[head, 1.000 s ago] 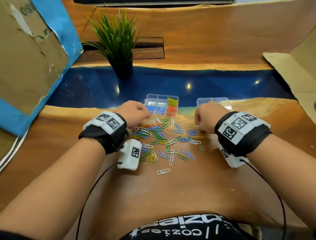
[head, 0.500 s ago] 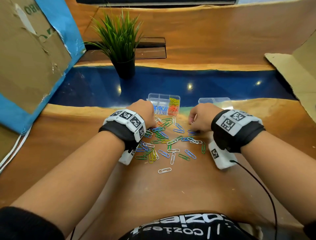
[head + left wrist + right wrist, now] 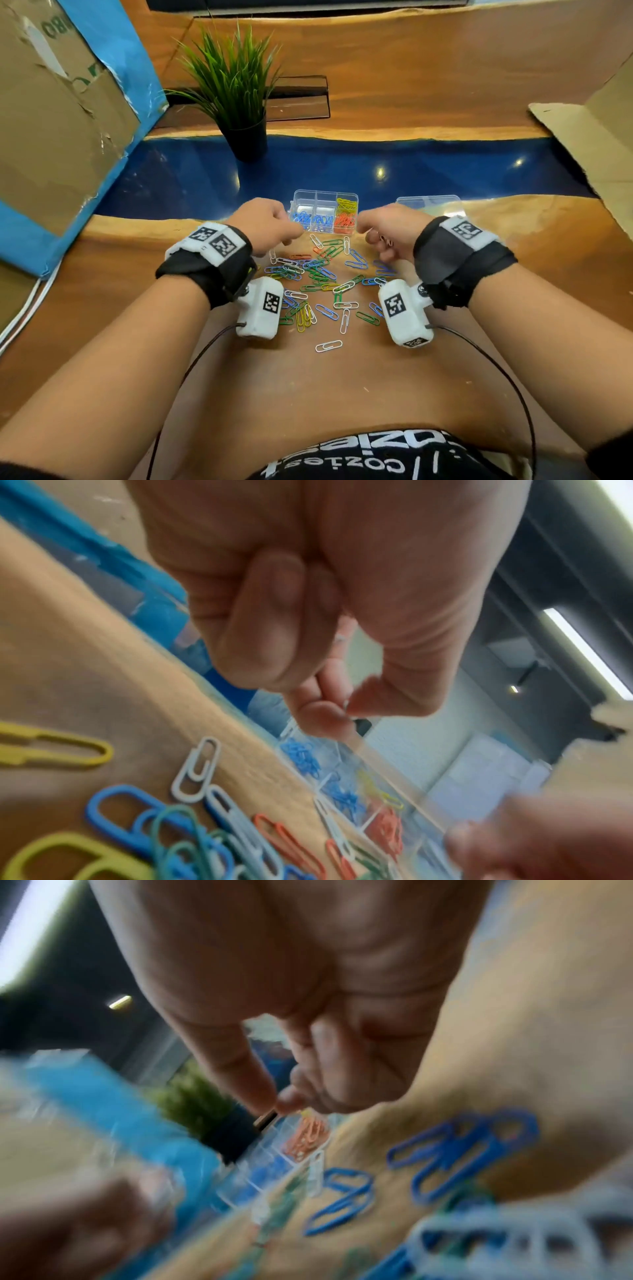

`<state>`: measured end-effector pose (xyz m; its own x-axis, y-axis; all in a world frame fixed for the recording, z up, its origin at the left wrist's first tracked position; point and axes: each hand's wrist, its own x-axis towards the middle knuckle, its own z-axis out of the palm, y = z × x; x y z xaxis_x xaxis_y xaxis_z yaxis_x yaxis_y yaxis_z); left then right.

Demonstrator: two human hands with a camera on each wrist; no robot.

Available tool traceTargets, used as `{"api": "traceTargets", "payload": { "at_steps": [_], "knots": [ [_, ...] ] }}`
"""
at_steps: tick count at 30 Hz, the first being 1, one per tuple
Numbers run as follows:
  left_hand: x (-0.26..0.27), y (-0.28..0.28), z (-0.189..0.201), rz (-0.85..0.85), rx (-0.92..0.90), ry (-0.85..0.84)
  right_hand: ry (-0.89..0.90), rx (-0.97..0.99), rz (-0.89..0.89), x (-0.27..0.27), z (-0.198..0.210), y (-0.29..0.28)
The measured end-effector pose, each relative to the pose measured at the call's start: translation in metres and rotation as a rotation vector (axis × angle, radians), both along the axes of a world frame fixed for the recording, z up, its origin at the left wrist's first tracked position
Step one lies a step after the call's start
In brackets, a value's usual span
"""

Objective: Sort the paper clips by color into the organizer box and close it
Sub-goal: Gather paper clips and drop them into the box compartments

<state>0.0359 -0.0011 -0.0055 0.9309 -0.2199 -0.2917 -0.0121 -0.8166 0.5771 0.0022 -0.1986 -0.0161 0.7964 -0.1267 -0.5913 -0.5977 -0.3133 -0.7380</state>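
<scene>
The clear organizer box (image 3: 324,195) stands open at the far edge of the wood, with blue, orange and yellow clips in separate compartments. Loose paper clips (image 3: 318,274) of mixed colours lie scattered in front of it. My left hand (image 3: 295,233) hovers at the box's front left corner. In the left wrist view its thumb and forefinger (image 3: 346,710) pinch something thin and pale, probably a white clip. My right hand (image 3: 368,236) is at the box's front right corner, and in the right wrist view it (image 3: 274,1110) pinches an orange clip (image 3: 265,1120) above the orange compartment.
A second clear plastic piece, likely the lid (image 3: 428,202), lies right of the box. A potted plant (image 3: 236,85) stands behind on the blue strip. A cardboard box with blue tape (image 3: 51,102) leans at the left. One white clip (image 3: 329,346) lies apart, nearer me.
Both hands have lifted off the clip pile and moved forward to the front corners of the organizer box, each with its fingers pinched.
</scene>
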Motion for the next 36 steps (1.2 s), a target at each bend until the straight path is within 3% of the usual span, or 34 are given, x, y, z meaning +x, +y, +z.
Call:
{"api": "traceTargets", "payload": {
  "at_steps": [2,4,11,17,20,22,24,27,29,36],
  "knots": [
    [0.0,0.005,0.0,0.072,-0.17,0.039,-0.076,-0.468,0.234,0.005,-0.001,0.008],
    [0.0,0.008,-0.002,0.107,-0.279,0.058,-0.121,-0.742,0.322,0.006,0.001,0.016],
    [0.001,0.015,-0.005,0.208,-0.637,0.263,-0.107,-0.899,0.415,0.009,0.008,0.023],
    [-0.004,0.014,-0.005,0.283,-0.916,0.433,-0.017,-0.861,0.454,0.01,0.004,0.015],
    [-0.006,0.012,-0.005,0.242,-0.947,0.468,0.001,-0.723,0.423,0.011,0.003,0.008],
    [-0.004,0.009,-0.005,0.221,-0.908,0.467,0.035,-0.471,0.319,0.01,0.002,0.004],
    [-0.001,0.004,-0.006,0.197,-0.743,0.415,0.065,-0.164,0.132,0.009,0.003,0.002],
    [0.001,-0.005,-0.007,0.067,-0.318,0.213,0.066,0.247,-0.083,0.009,0.01,-0.005],
    [0.004,-0.009,-0.005,0.036,-0.252,0.166,0.042,0.435,-0.149,0.011,0.018,-0.007],
    [0.025,-0.034,0.016,0.212,-0.412,0.292,0.005,0.569,-0.308,0.036,0.035,0.013]
  ]
}}
